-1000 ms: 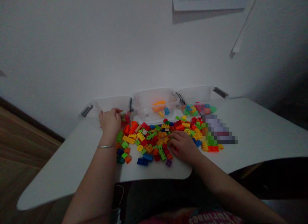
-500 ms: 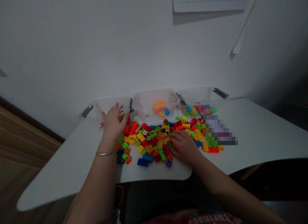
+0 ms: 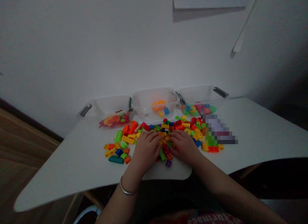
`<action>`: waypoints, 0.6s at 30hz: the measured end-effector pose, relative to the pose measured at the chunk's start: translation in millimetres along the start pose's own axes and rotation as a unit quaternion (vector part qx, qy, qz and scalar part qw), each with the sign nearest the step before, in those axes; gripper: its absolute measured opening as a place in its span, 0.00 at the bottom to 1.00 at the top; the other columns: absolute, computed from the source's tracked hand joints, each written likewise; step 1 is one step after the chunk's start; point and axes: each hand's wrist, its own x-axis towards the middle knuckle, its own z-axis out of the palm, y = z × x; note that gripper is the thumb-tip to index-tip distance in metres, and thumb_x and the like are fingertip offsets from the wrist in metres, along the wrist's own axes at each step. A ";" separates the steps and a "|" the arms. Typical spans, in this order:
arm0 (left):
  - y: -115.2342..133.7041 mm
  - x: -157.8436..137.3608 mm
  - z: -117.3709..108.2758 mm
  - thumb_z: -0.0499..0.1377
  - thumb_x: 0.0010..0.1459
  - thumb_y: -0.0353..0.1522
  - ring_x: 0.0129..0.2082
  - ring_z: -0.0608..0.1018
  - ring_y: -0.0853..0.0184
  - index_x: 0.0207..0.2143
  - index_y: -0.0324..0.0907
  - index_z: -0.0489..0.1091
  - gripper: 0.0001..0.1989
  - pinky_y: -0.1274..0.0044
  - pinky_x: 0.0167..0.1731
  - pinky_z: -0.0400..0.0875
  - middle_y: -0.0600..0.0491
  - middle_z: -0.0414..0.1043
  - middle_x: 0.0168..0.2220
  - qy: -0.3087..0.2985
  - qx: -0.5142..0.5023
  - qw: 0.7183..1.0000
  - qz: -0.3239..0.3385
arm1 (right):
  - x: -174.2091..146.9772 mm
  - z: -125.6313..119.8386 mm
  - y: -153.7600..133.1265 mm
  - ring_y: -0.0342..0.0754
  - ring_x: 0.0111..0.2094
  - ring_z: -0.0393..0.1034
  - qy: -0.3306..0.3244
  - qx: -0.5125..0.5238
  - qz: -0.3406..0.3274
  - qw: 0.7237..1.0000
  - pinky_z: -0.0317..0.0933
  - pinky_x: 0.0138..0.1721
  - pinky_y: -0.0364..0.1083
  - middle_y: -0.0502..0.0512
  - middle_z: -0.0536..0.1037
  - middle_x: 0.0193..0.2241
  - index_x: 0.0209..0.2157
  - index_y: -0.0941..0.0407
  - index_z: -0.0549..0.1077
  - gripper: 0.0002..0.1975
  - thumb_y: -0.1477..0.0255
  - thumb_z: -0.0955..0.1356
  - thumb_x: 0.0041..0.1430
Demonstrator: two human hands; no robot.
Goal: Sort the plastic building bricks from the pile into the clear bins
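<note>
I'm seeing left hand (image 3: pixel 146 150) and right hand (image 3: pixel 184 146) curling over blocks (image 3: pixel 165 149), heaped close for reach, prob; can't tell if either's grasping.

The bricks (image 3: pixel 128 140) are smooth plastic, the bins (image 3: pixel 142 110) clear plastic, the bracelet (image 3: pixel 125 191) shiny metal, the tabletop (image 3: pixel 72 163) smooth.

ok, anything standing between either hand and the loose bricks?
Nothing visible: the left hand and right hand are both at the loose bricks. The clear middle bin stands beyond the bricks, out of that gap.
</note>
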 end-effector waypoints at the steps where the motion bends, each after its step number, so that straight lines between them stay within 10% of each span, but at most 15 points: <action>1: 4.5 -0.6 2.8 0.58 0.59 0.30 0.52 0.73 0.55 0.48 0.43 0.74 0.14 0.54 0.60 0.61 0.48 0.76 0.50 -0.003 -0.010 1.000 0.008 | 0.5 -0.7 -0.3 0.56 0.45 0.71 0.009 0.010 -0.003 1.000 0.67 0.48 0.55 0.59 0.80 0.40 0.38 0.57 0.75 0.10 0.76 0.72 0.50; 18: 24.0 13.1 6.3 0.61 0.58 0.31 0.45 0.76 0.58 0.40 0.42 0.76 0.08 0.56 0.57 0.60 0.49 0.80 0.39 -0.038 -0.107 0.991 -0.073 | 1.8 -8.2 -4.5 0.49 0.34 0.71 0.109 0.024 -0.032 0.993 0.64 0.40 0.49 0.53 0.79 0.30 0.33 0.54 0.72 0.05 0.79 0.67 0.57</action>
